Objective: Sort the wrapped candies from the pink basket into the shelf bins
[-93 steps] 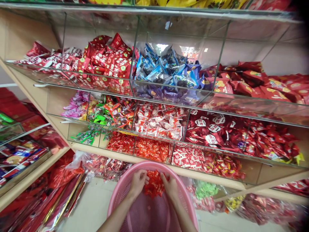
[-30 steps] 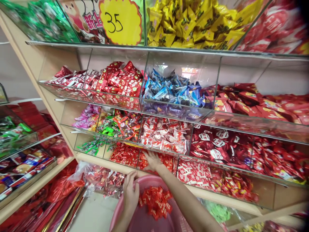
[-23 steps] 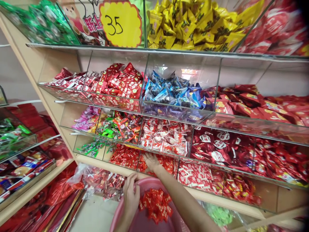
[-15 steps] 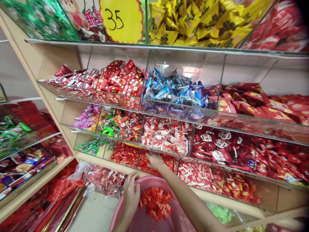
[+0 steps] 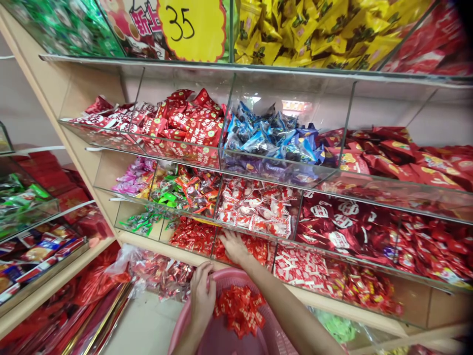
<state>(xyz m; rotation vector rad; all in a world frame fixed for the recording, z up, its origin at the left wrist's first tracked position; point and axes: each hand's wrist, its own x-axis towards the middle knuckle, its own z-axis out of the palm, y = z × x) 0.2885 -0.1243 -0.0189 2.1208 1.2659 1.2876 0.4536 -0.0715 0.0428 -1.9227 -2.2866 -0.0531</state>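
My left hand (image 5: 202, 291) is closed over the near-left rim of a pink plastic basket (image 5: 180, 328). A small heap of red-wrapped candies (image 5: 242, 310) lies on the basket's bottom. My right hand (image 5: 234, 247) reaches past the basket into a bottom-row bin, its fingers stretched out over red-wrapped candies (image 5: 258, 250). The fingertips touch or nearly touch the wrappers, and nothing shows in the grasp. Just left of that bin is another compartment of small red candies (image 5: 192, 236).
Clear dividers split the shelves into bins. White-and-red packets (image 5: 258, 207) lie above my right hand, with the shelf's clear front lip close over it. Blue packets (image 5: 266, 130) sit higher. A clear bag of wrapped sweets (image 5: 162, 273) rests on the floor at left.
My right hand has shifted slightly left within the bin, its fingers a bit more spread. The left hand stays on the basket. The view has moved slightly.
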